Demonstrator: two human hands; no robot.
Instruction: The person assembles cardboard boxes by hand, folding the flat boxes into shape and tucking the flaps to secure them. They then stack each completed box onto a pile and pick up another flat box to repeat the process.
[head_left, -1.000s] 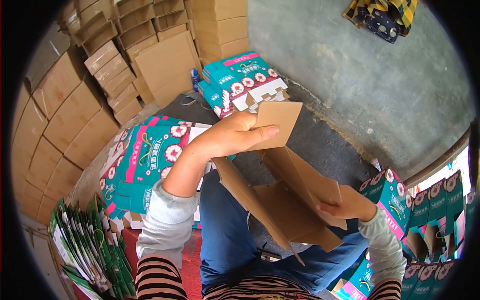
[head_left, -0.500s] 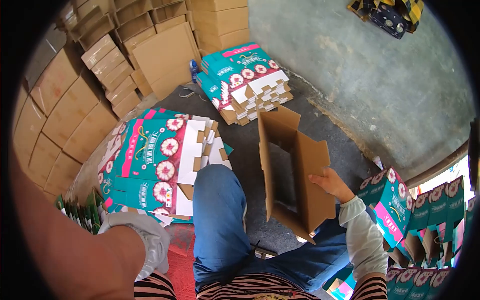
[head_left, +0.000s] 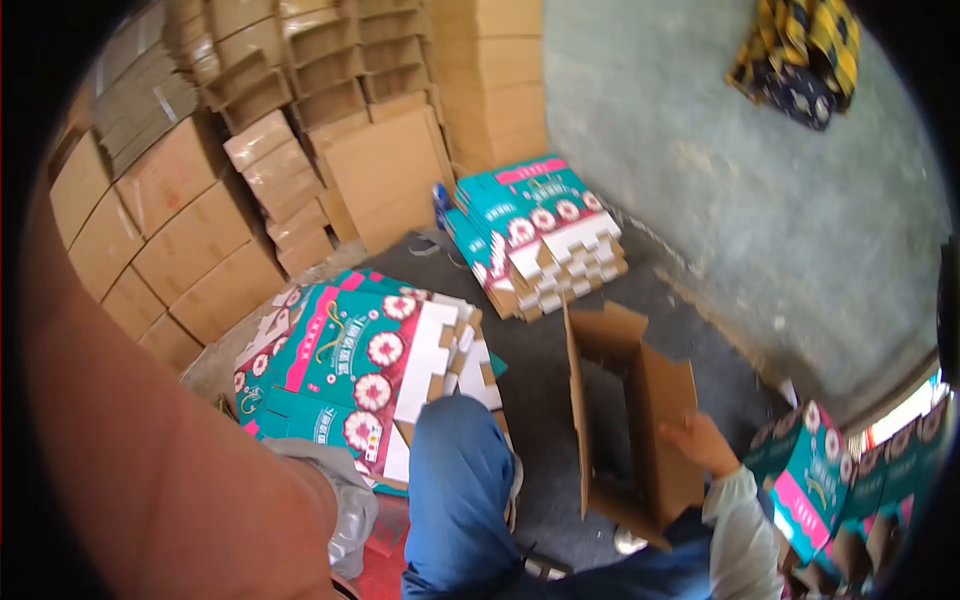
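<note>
My right hand (head_left: 702, 444) grips the right wall of an open brown cardboard box (head_left: 668, 420), with the thumb on the inside. The box is tilted, with flaps standing out at its ends, and its dark interior faces me. It is close to my right leg. My left forearm (head_left: 190, 400) is raised very near the camera and blurred, its grey sleeve pushed toward the elbow; the hand itself is out of sight. Beyond my left knee lies a pile of flat printed teal cartons (head_left: 350, 350) with pink bands and white die-cut edges.
A second stack of flat teal cartons (head_left: 540, 220) is on the dark floor by the wall. Brown boxes (head_left: 210, 240) rise high at the left. Several folded teal boxes (head_left: 815, 480) stand at the right. A yellow-and-black checked cloth (head_left: 800, 60) is at the wall.
The view has tilted and shifted, so everything sits lower and further right. My left forearm fills more of the picture. My right hand keeps hold of the cardboard box.
</note>
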